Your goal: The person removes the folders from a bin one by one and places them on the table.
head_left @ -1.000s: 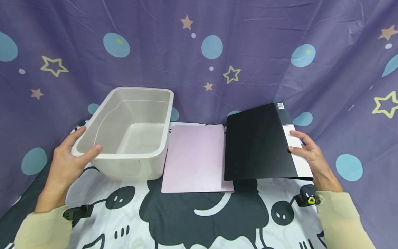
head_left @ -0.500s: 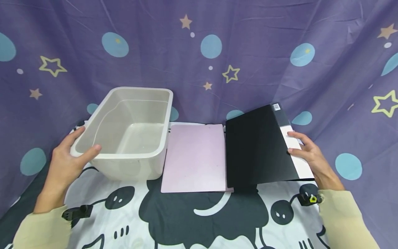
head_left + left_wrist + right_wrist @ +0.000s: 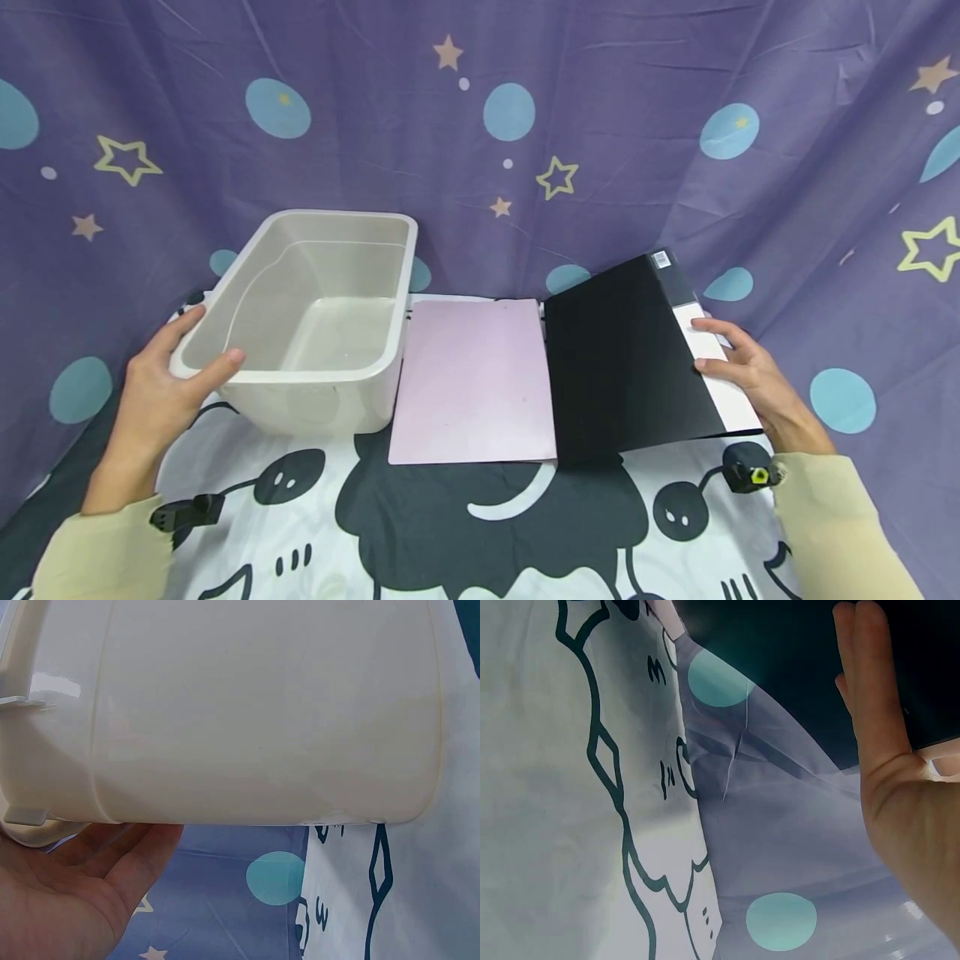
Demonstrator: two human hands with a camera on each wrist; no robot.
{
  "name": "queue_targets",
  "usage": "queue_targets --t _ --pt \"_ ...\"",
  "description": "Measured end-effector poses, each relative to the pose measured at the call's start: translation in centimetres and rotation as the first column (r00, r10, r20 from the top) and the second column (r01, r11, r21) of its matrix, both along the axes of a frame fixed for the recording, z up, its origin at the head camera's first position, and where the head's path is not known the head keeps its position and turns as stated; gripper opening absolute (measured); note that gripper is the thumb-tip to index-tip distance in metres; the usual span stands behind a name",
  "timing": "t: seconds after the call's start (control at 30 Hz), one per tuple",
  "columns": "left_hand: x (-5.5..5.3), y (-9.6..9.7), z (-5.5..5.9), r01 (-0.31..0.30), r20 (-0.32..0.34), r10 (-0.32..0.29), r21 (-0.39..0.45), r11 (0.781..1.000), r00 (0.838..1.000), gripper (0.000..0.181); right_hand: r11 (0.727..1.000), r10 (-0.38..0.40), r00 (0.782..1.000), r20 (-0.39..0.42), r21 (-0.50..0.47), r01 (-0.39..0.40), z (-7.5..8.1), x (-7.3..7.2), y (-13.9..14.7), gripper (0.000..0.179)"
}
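At the left in the head view stands a light grey plastic bin [image 3: 300, 396]. My left hand [image 3: 161, 383] grips its near left rim, thumb over the inside and fingers on the outer side; the left wrist view shows the bin's outer wall [image 3: 262, 712] above the hand [image 3: 82, 892]. My right hand [image 3: 757, 379] holds a black ring-binder-like folder [image 3: 615, 367] by its white-labelled spine. The folder leans, spine side raised, left edge low along the right edge of a flat pink folder [image 3: 476, 383]. In the right wrist view, straight fingers [image 3: 874, 682] lie under the black cover.
A black and white cartoon-print cloth [image 3: 495, 542] covers the table. Behind it hangs a purple curtain [image 3: 622, 75] with stars and blue dots, close to the bin and folders. Small black cameras [image 3: 187, 510] are strapped at both wrists.
The black folder's left edge has come down and tilted beside the pink folder, covering its right margin, while my right hand keeps the spine raised. My left hand and the bin stay in place.
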State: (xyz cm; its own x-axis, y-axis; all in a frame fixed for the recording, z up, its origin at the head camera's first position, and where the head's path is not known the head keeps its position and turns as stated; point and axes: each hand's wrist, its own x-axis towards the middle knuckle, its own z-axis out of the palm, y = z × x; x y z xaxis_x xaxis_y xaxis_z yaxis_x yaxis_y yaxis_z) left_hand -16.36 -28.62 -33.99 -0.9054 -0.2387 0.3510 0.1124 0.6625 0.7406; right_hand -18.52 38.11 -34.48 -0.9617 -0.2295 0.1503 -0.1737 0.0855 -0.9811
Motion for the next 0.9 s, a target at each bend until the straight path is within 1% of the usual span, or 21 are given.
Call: queue_targets --t 0.07,0.1,0.2,0.3,0.37,0.43,0.53,0.63,0.7,0.87,0.9 --pt "0.0 0.0 0.0 -0.005 0.002 0.005 -0.005 1.000 1.000 0.082 0.995 -0.051 0.999 -0.012 0.081 0.051 0.0 0.0 0.1 0.056" --pt "0.0 0.0 0.0 -0.005 0.002 0.005 -0.006 1.000 1.000 0.082 0.992 -0.062 0.998 -0.023 0.112 0.065 0.0 0.0 0.1 0.057" --pt "0.0 0.0 0.0 -0.005 0.000 0.005 -0.010 1.000 1.000 0.082 0.988 -0.076 0.997 -0.027 0.130 0.079 -0.1 -0.2 0.2 0.056" --pt "0.0 -0.1 -0.1 -0.003 -0.007 0.002 -0.012 1.000 1.000 0.082 0.994 -0.050 0.998 -0.027 0.095 0.052 -0.1 -0.3 0.4 0.056" --pt "0.0 -0.1 -0.1 0.000 -0.011 0.000 -0.014 1.000 1.000 0.082 1.000 -0.001 1.000 0.010 0.015 0.001 0.0 -0.3 0.5 0.055" --pt "0.0 -0.1 -0.1 0.002 -0.016 -0.002 -0.015 1.000 1.000 0.082 0.997 0.061 0.997 0.041 -0.057 -0.059 0.1 -0.4 0.7 0.055" --pt "0.0 0.0 -0.1 0.008 -0.020 -0.008 -0.007 1.000 1.000 0.082 0.987 0.114 0.990 0.088 -0.123 -0.103 0.2 -0.4 0.9 0.055" --pt "0.0 0.0 -0.1 0.015 -0.021 -0.014 0.005 1.000 1.000 0.082 0.982 0.133 0.986 0.099 -0.151 -0.117 0.3 -0.5 1.0 0.056" --pt "-0.1 0.0 -0.1 0.017 -0.021 -0.016 0.012 1.000 1.000 0.082 0.982 0.128 0.987 0.100 -0.154 -0.112 0.2 -0.5 1.0 0.056" --pt "-0.1 0.0 -0.1 0.011 -0.020 -0.011 0.007 1.000 1.000 0.082 0.991 0.093 0.992 0.082 -0.106 -0.084 0.0 -0.6 1.1 0.056" --pt "-0.1 0.0 -0.1 0.011 -0.019 -0.011 0.008 1.000 1.000 0.081 0.990 0.098 0.992 0.080 -0.109 -0.089 -0.1 -0.7 1.1 0.056"
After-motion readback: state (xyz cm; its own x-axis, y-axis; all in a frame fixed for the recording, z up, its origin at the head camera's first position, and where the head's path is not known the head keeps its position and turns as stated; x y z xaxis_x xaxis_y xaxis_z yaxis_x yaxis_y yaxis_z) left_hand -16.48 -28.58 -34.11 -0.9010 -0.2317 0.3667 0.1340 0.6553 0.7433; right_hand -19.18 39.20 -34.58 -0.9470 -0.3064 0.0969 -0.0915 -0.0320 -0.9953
